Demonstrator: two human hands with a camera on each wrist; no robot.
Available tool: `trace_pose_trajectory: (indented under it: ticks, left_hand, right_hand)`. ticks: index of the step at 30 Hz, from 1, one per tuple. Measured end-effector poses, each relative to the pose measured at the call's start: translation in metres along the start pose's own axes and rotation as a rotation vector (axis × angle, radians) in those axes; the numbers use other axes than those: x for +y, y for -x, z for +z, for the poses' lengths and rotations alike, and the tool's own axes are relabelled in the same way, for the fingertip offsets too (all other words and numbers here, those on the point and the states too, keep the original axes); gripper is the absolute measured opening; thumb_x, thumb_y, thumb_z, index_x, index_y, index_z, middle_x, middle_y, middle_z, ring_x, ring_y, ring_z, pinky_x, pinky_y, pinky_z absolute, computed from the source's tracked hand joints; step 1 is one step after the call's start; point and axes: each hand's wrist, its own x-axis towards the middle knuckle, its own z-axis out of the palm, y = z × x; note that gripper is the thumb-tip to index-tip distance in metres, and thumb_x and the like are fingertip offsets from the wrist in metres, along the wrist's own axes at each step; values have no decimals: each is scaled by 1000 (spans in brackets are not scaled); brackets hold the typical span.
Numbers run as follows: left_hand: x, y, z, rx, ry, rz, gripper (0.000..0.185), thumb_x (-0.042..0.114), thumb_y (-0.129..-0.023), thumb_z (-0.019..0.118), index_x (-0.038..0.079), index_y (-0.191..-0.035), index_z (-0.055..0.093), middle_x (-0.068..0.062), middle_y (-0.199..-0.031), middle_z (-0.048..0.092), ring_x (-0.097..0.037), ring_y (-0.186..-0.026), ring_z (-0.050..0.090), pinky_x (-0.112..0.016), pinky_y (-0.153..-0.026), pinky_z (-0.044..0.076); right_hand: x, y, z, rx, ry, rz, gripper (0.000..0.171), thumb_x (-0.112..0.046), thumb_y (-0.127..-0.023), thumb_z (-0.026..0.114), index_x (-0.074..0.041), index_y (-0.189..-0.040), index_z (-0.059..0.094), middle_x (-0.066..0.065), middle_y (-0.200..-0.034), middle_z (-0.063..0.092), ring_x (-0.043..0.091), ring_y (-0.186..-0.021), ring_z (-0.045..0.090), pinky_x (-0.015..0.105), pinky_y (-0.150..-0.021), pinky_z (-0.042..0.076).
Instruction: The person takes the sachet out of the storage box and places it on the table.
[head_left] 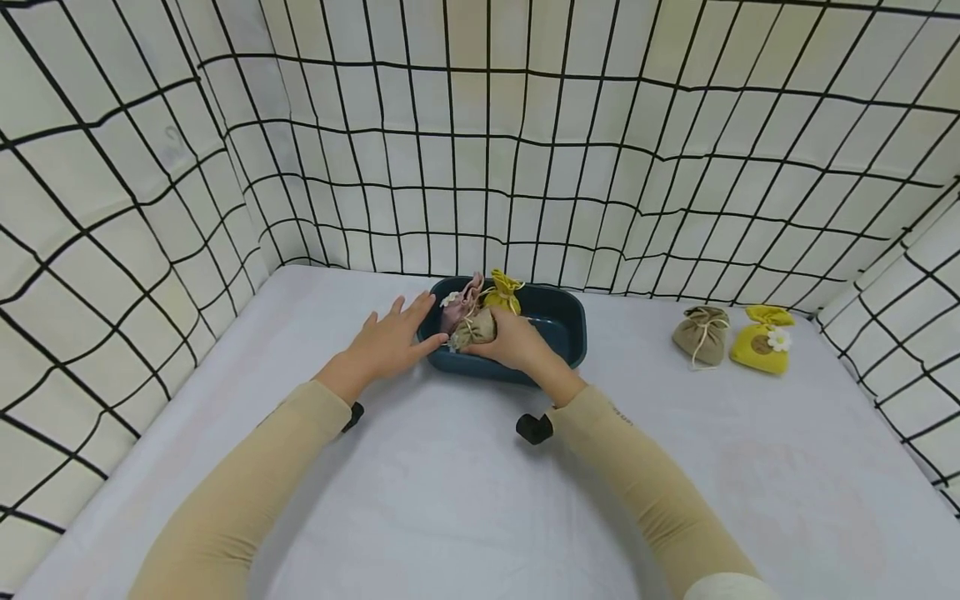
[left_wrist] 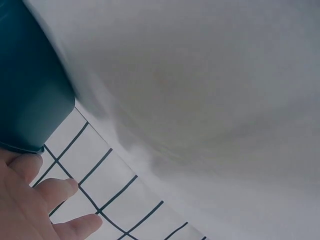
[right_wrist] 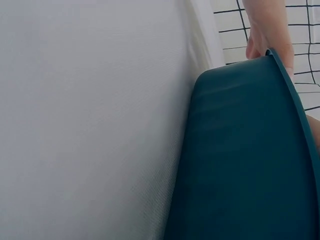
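Observation:
A dark teal basin holds three small drawstring pouches at its left end: a pink pouch, a yellow pouch and a beige pouch. My right hand reaches over the near rim and grips the beige pouch between thumb and fingers. With fingers spread, my left hand rests at the basin's left rim, its thumb near the beige pouch. The left wrist view shows the left fingers beside the basin wall. From the right wrist, the basin's side hides most of the right hand.
On the white surface to the right lie another beige pouch and a yellow pouch with a white flower. A black grid net over white sheeting encloses the back and both sides, close behind the basin.

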Motion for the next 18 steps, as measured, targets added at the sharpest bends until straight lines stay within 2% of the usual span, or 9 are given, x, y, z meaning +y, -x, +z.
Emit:
trace_pose_trajectory:
  ticks: [5, 13, 18]
  left_hand:
    - [1, 2, -2, -4, 8, -3, 83, 60, -106, 43, 11, -166, 14, -9, -171, 13, -45, -153, 10, -74, -114, 12]
    - [1, 2, -3, -5, 11, -6, 82, 60, -106, 42, 12, -166, 13, -8, -171, 12, -44, -154, 10, -73, -115, 12]
    - [2, 2, -3, -8, 2, -7, 83, 61, -106, 41, 12, -166, 13, -8, -171, 12, -45, -154, 10, -73, -115, 12]
  right_hand:
    - [2, -1, -2, -8, -29, 5, 60, -26, -90, 83, -1, -137, 55, 14, -119, 67, 29, -107, 66, 42, -91, 55]
    - [7, -1, -6, -47, -293, 23, 65, -11, -88, 83, -2, -143, 49, 18, -126, 61, 29, -111, 61, 42, -94, 53]
    - [7, 1, -8, -45, -337, 37, 63, -7, -87, 81, -1, -142, 49, 18, -124, 60, 29, -107, 59, 41, -91, 52]
